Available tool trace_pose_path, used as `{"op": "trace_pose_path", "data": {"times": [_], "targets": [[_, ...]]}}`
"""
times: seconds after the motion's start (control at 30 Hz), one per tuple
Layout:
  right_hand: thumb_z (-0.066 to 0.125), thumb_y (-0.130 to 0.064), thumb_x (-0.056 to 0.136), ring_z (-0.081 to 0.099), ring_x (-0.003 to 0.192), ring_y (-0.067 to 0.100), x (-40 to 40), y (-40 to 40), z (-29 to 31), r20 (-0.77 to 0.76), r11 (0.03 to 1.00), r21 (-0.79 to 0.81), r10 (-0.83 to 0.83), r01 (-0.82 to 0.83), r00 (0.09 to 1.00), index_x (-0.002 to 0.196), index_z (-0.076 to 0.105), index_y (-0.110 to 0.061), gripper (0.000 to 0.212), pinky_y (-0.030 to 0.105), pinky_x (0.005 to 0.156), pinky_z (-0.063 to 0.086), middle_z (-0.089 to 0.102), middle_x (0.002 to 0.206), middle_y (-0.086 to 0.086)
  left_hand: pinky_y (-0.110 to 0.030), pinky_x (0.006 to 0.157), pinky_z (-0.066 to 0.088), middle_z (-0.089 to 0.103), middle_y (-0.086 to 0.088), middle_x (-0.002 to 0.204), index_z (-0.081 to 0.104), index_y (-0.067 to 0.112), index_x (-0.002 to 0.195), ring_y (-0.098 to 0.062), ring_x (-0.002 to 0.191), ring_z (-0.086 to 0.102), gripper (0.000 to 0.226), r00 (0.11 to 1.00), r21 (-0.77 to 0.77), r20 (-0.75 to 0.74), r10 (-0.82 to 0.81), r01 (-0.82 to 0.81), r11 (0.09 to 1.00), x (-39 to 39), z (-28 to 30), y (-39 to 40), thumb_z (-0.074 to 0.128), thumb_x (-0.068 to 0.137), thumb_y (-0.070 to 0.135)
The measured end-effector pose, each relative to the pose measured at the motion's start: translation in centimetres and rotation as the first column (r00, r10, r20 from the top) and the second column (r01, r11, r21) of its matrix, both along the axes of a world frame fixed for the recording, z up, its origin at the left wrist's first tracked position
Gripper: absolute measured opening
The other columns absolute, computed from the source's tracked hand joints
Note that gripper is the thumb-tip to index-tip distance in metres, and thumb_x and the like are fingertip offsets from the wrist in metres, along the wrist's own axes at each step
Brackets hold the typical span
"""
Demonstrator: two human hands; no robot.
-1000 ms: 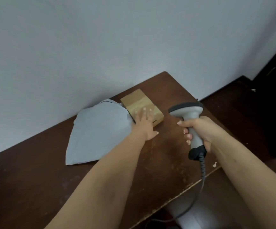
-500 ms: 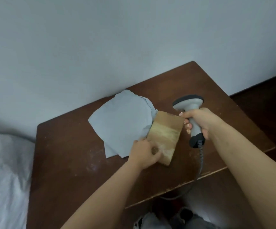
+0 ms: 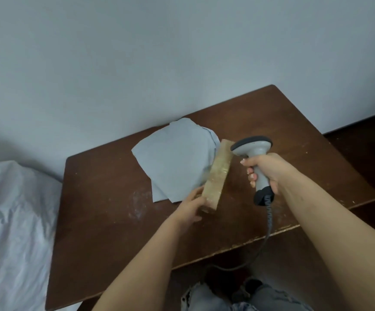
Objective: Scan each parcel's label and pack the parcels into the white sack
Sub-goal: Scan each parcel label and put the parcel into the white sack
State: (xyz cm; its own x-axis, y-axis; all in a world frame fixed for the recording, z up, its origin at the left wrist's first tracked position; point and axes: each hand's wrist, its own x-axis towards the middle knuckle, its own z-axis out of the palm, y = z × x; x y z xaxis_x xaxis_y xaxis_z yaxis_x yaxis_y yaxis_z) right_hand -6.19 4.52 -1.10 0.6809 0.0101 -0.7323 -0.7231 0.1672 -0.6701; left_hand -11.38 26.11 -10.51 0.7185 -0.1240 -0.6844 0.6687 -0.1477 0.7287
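Note:
My left hand (image 3: 191,204) grips the near end of a small cardboard box parcel (image 3: 219,175) wrapped in clear tape, tipped up on its edge over the brown table (image 3: 105,221). My right hand (image 3: 266,170) holds a grey handheld barcode scanner (image 3: 253,151), its head just right of the box's far end. A flat grey mailer bag parcel (image 3: 175,160) lies on the table just left of the box. The white sack (image 3: 11,232) sits at the far left, beside the table. No label shows on the box from here.
The scanner's dark coiled cable (image 3: 269,225) drops over the table's front edge toward the floor. A pale wall (image 3: 182,52) stands directly behind the table. My knees in torn grey jeans (image 3: 238,299) show below the front edge.
My left hand picked the box up from the back of the table, drew it nearer and turned it onto its edge. The scanner head now sits close to it. The view swung left, revealing the sack.

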Motion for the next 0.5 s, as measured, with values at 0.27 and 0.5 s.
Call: {"op": "trace_pose_path", "data": {"times": [0.27,0.5], "targets": [[0.06,-0.003,0.092,0.038,0.038,0.012,-1.1,1.1,0.2,-0.009,0.999,-0.027,0.042,-0.042,0.999,0.086,0.053,-0.003,0.009,0.023,0.038,0.038,0.044,0.052,0.003,-0.041,0.086,0.047,0.054,0.003,0.127,0.05,0.024,0.129,-0.021,0.116,0.054,0.051,0.937,0.132,0.11,0.332,-0.345,0.929,0.9,1.2,3.2,0.059,0.089,0.054],[0.06,-0.002,0.092,0.039,0.036,0.012,-2.0,1.3,1.0,0.005,0.999,-0.038,0.03,-0.03,1.0,0.091,0.054,-0.001,0.006,0.023,0.039,0.038,0.045,0.053,0.004,-0.036,0.075,0.057,0.061,-0.006,0.112,0.054,0.013,0.128,-0.023,0.094,0.066,0.055,0.998,0.348,0.058,0.017,-0.036,0.937,2.6,3.6,3.2,0.068,0.086,0.046]]}}
